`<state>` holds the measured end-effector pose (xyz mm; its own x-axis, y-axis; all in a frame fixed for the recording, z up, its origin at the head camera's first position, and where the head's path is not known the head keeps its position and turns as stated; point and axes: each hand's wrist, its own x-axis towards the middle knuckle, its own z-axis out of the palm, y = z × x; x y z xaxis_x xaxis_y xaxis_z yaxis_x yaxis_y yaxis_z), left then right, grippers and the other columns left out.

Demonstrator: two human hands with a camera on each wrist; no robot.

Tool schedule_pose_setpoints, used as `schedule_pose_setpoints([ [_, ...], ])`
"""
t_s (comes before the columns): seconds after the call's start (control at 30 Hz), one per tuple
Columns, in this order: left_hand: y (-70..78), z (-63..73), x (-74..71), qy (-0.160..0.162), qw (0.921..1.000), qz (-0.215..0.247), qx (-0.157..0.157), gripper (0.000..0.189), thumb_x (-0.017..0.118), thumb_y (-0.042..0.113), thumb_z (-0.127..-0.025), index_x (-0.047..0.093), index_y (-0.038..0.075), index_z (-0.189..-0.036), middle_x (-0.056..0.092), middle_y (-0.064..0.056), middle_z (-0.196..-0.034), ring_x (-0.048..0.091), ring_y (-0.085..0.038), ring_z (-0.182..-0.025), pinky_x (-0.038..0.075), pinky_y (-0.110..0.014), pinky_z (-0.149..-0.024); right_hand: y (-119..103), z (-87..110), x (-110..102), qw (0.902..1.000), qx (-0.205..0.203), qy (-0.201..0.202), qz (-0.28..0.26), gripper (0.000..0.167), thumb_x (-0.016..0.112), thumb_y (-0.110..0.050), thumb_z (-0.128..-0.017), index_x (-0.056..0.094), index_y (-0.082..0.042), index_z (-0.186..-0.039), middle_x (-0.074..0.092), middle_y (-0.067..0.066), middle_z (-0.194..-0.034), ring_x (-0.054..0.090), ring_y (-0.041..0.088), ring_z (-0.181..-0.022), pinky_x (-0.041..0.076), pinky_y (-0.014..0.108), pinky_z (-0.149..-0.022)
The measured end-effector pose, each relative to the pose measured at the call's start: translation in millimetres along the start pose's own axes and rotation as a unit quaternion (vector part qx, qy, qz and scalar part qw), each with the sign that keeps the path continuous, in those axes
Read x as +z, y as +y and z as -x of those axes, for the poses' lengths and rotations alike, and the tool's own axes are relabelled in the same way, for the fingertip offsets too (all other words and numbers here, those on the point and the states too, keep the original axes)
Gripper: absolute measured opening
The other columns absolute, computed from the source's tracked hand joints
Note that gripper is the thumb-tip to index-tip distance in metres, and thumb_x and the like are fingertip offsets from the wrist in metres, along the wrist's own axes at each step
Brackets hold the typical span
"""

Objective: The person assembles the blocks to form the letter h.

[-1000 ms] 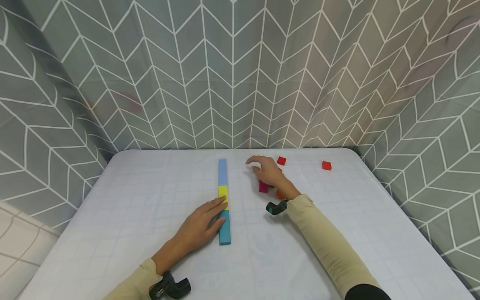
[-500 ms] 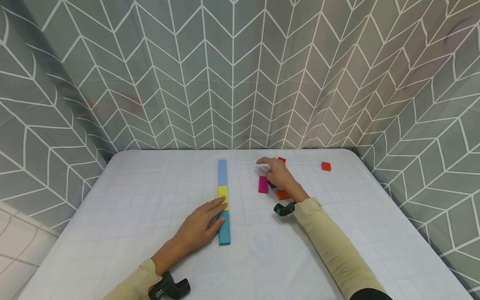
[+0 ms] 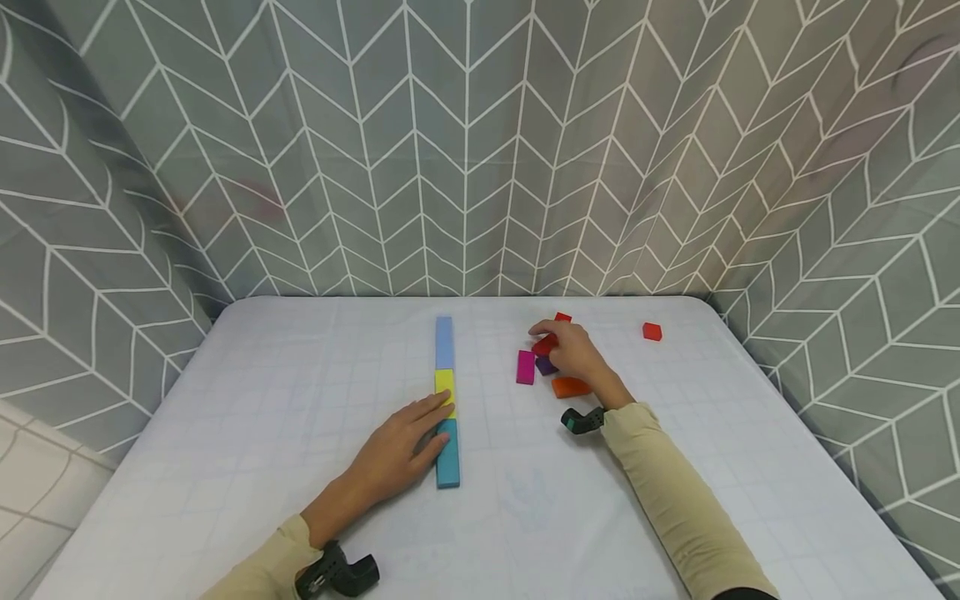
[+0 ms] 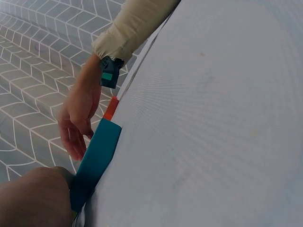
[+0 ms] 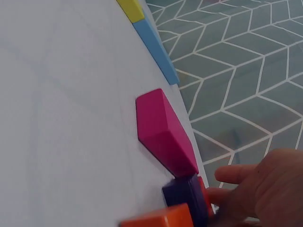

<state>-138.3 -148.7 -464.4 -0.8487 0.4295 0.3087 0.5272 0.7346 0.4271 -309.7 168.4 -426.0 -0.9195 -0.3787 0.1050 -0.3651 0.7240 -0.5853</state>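
Yellow rectangular block (image 3: 443, 381) lies partly under the relaxed left hand (image 3: 393, 447); toward two o'clock, right hand (image 3: 576, 350) half-hides red block (image 3: 543, 345), grip unclear.

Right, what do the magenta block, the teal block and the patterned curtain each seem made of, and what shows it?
Magenta block: perhaps painted wood or plastic; smooth and fairly matte, with even colour and no visible grain.
Teal block: likely the same; flat, evenly coloured faces and crisp edges.
Patterned curtain: probably fabric or thin plastic sheeting, as it hangs in soft folds.
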Motion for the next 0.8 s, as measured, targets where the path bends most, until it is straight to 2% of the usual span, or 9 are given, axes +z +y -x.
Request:
schedule_pose_setpoints([
  [0.2, -0.7, 1.1, 1.5, -0.007, 0.9999, 0.000, -0.009, 0.051, 0.064, 0.033, -0.105, 0.058, 0.009, -0.149, 0.047, -0.003, -0.159, 0.043, -0.024, -0.146, 0.035, -0.044, -0.119, 8, 2.4, -1, 0.9998, -0.016, 0.010, 0.009, 0.037, 0.060, 0.011, -0.087, 0.073, -0.002, -0.120, 0.071, 0.015, -0.118, 0.062, 0.035, -0.108, 0.054, 0.050, -0.095],
  [0.27, -0.9, 1.2, 1.6, -0.006, 1.0000, -0.001, -0.008, 0.051, 0.065, 0.033, -0.105, 0.058, 0.009, -0.149, 0.047, -0.004, -0.159, 0.043, -0.024, -0.146, 0.035, -0.044, -0.119, 10, 3.6, -2, 0.9999, -0.010, 0.009, 0.004, 0.033, 0.062, 0.009, -0.089, 0.073, -0.002, -0.119, 0.071, 0.016, -0.118, 0.061, 0.036, -0.109, 0.053, 0.051, -0.097],
  [0.5, -0.5, 0.9, 0.5, -0.008, 0.9999, -0.002, -0.007, 0.050, 0.064, 0.032, -0.105, 0.058, 0.009, -0.149, 0.047, -0.004, -0.159, 0.043, -0.024, -0.146, 0.035, -0.045, -0.119, 20, 5.9, -4, 0.9995, 0.025, 0.013, -0.013, 0.027, 0.071, 0.002, -0.094, 0.074, -0.004, -0.121, 0.070, 0.015, -0.118, 0.059, 0.036, -0.113, 0.051, 0.052, -0.102],
  [0.8, 0.8, -0.7, -1.2, -0.005, 1.0000, -0.001, -0.003, 0.049, 0.064, 0.030, -0.105, 0.058, 0.008, -0.149, 0.047, -0.005, -0.158, 0.043, -0.026, -0.145, 0.035, -0.045, -0.119, 20, 7.0, -7, 0.9993, 0.020, 0.022, -0.024, 0.024, 0.073, 0.000, -0.095, 0.075, -0.004, -0.118, 0.071, 0.015, -0.115, 0.060, 0.035, -0.111, 0.051, 0.053, -0.100],
])
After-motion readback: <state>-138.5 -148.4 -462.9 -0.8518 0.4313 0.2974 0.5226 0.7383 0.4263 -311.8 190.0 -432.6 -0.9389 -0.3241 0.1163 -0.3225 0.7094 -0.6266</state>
